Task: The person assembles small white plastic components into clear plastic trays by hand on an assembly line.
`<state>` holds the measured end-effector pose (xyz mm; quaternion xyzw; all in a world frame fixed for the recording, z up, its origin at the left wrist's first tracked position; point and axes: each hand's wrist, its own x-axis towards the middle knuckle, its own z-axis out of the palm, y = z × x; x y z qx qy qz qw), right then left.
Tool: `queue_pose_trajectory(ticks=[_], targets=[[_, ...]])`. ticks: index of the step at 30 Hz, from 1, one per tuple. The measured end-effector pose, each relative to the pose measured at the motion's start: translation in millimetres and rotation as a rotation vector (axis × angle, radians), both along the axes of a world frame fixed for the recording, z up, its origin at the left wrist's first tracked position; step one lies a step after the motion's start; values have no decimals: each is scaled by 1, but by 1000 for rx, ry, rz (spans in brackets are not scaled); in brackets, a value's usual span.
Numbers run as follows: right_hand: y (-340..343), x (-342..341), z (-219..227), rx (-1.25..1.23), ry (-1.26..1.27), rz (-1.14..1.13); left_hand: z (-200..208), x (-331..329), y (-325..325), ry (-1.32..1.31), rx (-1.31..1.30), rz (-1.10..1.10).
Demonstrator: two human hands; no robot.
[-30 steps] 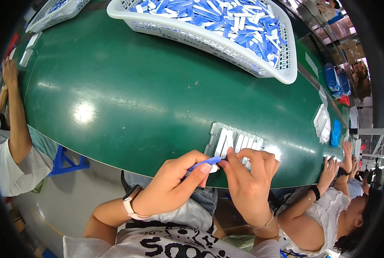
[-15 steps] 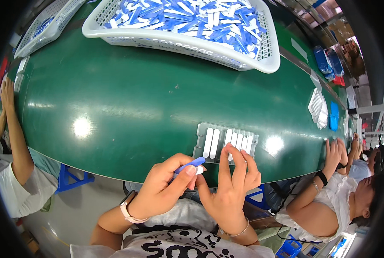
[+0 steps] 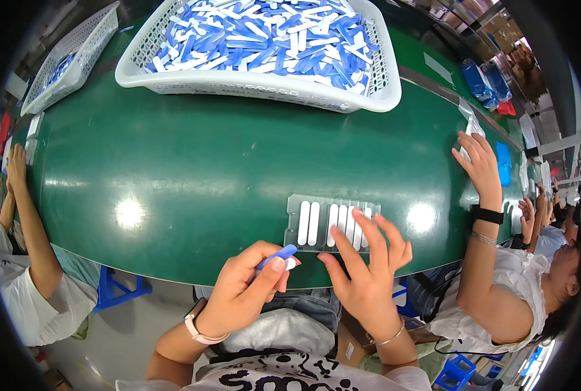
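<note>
My left hand [image 3: 241, 290] is closed on a few small flat strips with rounded ends that look like nail files. A blue nail file [image 3: 281, 253] and the tip of a white one [image 3: 291, 263] show between its thumb and fingers. To the right, my right hand [image 3: 372, 280] is open, fingers spread over the near right part of a clear plastic tray [image 3: 322, 225]. White nail files [image 3: 303, 223] lie side by side in the tray, two at the left and several past a gap; my fingers partly cover those at the right.
A large white basket [image 3: 238, 79] heaped with blue and white nail files stands at the back of the green table [image 3: 193, 156]. Another basket [image 3: 59, 98] is far left. At right, a co-worker's hand [image 3: 482, 166] reaches beside a blue pack [image 3: 503, 163]. Another person's hand [image 3: 17, 166] is at left.
My right hand has drawn back from the nail files in the tray and its fingers have spread. The co-worker's arm at right has reached forward onto the clear trays. My left hand keeps its hold.
</note>
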<state>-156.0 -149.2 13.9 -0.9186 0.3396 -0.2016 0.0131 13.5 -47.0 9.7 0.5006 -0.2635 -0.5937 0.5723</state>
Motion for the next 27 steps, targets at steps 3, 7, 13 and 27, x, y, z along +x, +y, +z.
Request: queue_pose_trajectory(ticks=[3,7,13,27], targets=[[-10,1,9,56,59,44,-1,0,-1,-29,-31,-1],[-15,-4,8,-11,101,142,1,-1,-1,-19,-35,10],[-14,-2,8,-97,-37,140,1,0,2,38,-2,8],[-12,8,6,198,-8,65,0,0,1,9,-29,11]])
